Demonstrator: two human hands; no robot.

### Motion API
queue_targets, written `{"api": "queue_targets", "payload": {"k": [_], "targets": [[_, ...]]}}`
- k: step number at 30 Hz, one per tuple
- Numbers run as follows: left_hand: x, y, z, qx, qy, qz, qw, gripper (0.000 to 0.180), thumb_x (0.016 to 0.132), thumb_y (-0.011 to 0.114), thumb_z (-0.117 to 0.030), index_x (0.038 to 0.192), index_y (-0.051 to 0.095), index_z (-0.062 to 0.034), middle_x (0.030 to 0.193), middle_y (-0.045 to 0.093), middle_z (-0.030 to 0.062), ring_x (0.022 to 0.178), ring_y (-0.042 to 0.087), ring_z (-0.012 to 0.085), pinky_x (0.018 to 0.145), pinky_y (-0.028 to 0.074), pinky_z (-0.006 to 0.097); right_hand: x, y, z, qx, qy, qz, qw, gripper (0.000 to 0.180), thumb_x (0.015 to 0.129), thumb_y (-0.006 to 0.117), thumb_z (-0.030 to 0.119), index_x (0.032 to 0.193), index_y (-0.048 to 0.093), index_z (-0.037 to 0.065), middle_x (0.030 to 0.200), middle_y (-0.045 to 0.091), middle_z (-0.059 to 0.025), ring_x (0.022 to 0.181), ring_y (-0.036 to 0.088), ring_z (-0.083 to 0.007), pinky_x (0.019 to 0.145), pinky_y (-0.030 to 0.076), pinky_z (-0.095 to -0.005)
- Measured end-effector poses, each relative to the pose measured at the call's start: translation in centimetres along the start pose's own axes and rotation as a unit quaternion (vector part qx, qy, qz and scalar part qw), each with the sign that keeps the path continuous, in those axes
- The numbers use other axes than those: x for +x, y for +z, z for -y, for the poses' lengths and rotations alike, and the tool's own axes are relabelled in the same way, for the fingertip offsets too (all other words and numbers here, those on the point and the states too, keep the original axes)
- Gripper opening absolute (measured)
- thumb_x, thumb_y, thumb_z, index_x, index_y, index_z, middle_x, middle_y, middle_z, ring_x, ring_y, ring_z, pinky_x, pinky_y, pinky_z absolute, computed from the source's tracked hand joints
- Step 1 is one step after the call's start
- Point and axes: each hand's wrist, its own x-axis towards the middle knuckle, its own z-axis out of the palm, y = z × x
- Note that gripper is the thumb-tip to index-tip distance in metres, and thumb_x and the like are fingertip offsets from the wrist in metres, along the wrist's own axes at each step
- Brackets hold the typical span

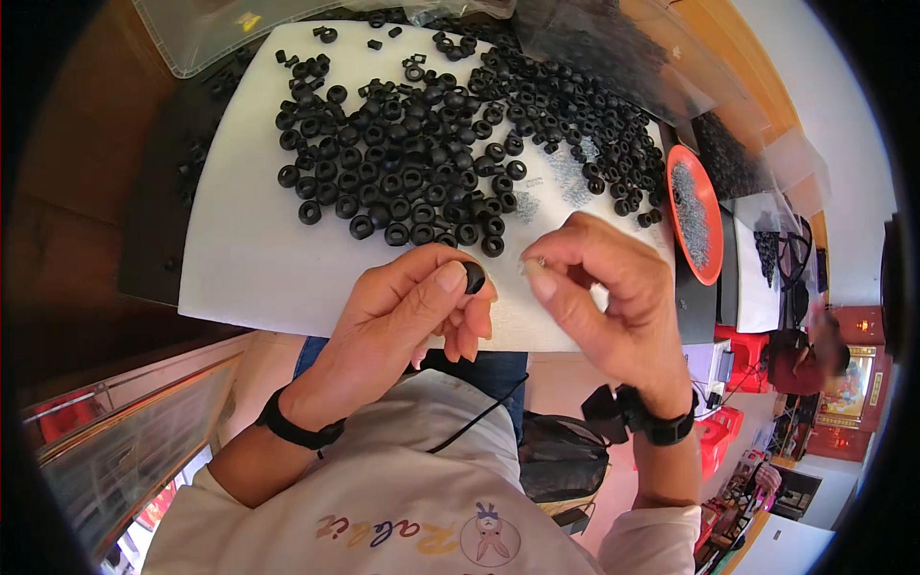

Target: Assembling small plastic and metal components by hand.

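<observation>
My left hand [407, 302] is closed, pinching a black rounded plastic piece [474, 278] between thumb and forefinger. To its right, my right hand [609, 297] holds thumb and forefinger together at the tips. Between them is a tiny silvery metal piece [540, 261], perhaps a small spring; it is too small to be sure. The two hands are apart, above the near edge of the white sheet [259, 259]. Beyond them lies a broad heap of black rounded plastic pieces with holes [383, 158]. Small silvery bits [570, 177] lie beside the heap, nearer my right hand.
An orange dish [681, 230] of small silvery bits stands at the right. Smaller black pieces [575, 105] are piled at the back right, by a clear plastic container [661, 57]. Another clear tub [196, 48] is at the far left. A person [810, 355] is in the right background.
</observation>
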Motion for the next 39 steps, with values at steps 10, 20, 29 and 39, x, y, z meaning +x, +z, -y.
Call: {"api": "queue_targets", "payload": {"k": [10,20,29,39], "targets": [[0.0,0.4,0.1,-0.072,0.019,-0.032,0.997,0.037,0.102,0.035,-0.034,0.099,0.054,-0.0020,0.079,0.059,0.0049,0.067,0.055,0.0092,0.058,0.045,0.022,0.2,3.3,0.8,-0.020,-0.070,-0.061,0.995,0.009,0.082,0.061,-0.003,0.091,0.060,-0.003,0.073,0.057,-0.0112,0.059,0.056,-0.0202,0.053,0.045,-0.0290],[-0.1,0.2,0.3,-0.077,0.030,-0.001,0.997,0.034,0.102,0.035,-0.030,0.096,0.053,-0.0022,0.079,0.059,0.0050,0.066,0.055,0.0093,0.058,0.044,0.022,-0.2,4.0,0.9,-0.151,-0.109,-0.074,0.980,0.019,0.076,0.064,0.000,0.094,0.059,-0.002,0.069,0.050,-0.0078,0.053,0.056,-0.0220,0.046,0.046,-0.0314],[0.0,0.7,0.6,-0.051,0.056,-0.048,0.996,0.037,0.101,0.038,-0.033,0.090,0.054,-0.0017,0.076,0.058,0.0044,0.065,0.055,0.0098,0.058,0.045,0.022,-0.9,5.4,2.0,-0.353,-0.132,-0.067,0.924,0.045,0.067,0.066,0.003,0.111,0.057,-0.005,0.075,0.053,-0.0100,0.054,0.058,-0.0210,0.048,0.048,-0.0291],[-0.2,0.6,0.6,-0.048,0.027,0.000,0.998,0.037,0.102,0.037,-0.032,0.093,0.054,-0.0002,0.076,0.059,0.0061,0.067,0.056,0.0102,0.061,0.046,0.023,-0.6,3.7,1.1,-0.071,-0.098,-0.033,0.992,0.025,0.081,0.065,0.004,0.103,0.058,-0.003,0.073,0.056,-0.0099,0.057,0.062,-0.0226,0.049,0.048,-0.0303]]}}
